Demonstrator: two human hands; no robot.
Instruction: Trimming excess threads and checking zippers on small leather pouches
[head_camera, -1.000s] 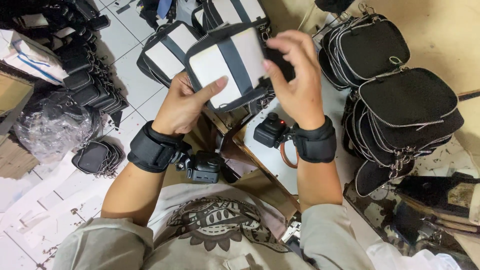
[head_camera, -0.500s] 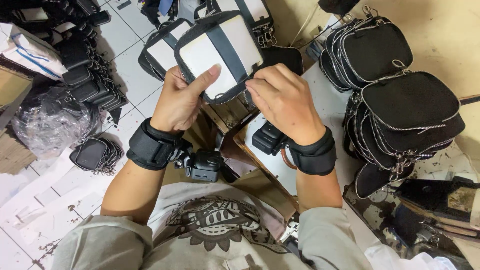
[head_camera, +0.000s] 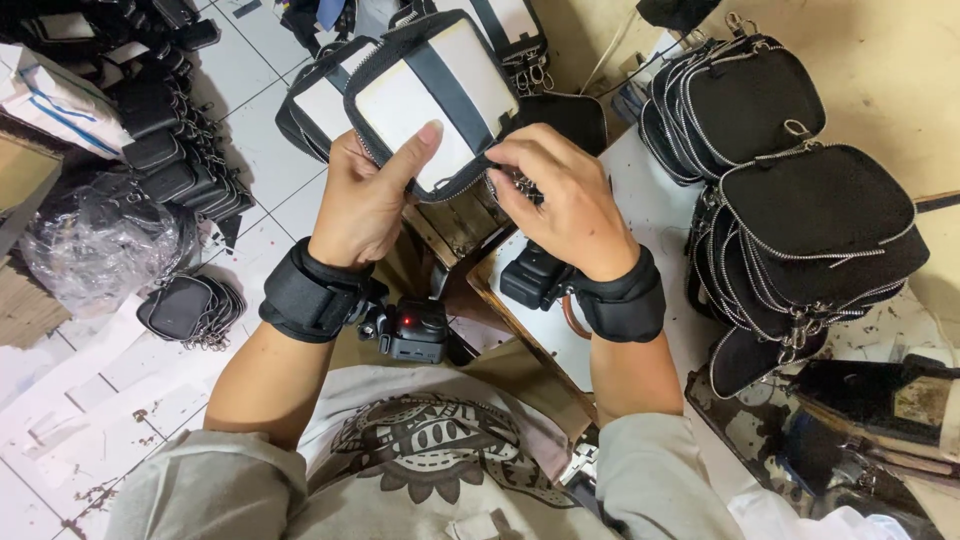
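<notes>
A person in a grey printed shirt (head_camera: 430, 455) is sitting at the near edge of a worktable (head_camera: 650, 210), wearing a black padded strap on each wrist, each with a small black device clipped to it. The left hand (head_camera: 365, 200) is closing around the lower left side of a black-and-white pouch (head_camera: 440, 95), thumb lying flat across its white panel, holding it tilted up in the air above the table's near left corner. The right hand (head_camera: 555, 195) is pinching at the pouch's lower right corner, fingers curled tight where the metal zipper and a cluster of small rings are sitting; exactly what they are gripping cannot be told.

The step in hand looks like working the zipper or fitting hardware at that corner, and the next move is likely calling for a firm hold from the left hand while the right is pulling along the toothed track.

Farther along the table's right edge, 2 stacks of black bags (head_camera: 800, 200) are standing, rounded, matte fabric edged in silver zipper. Beyond the pouch, more white-panelled pouches (head_camera: 320, 95) are lying on the tiled floor (head_camera: 250, 70), with small black pouches (head_camera: 160, 150) piled at left beside crumpled clear plastic (head_camera: 95, 250).
</notes>
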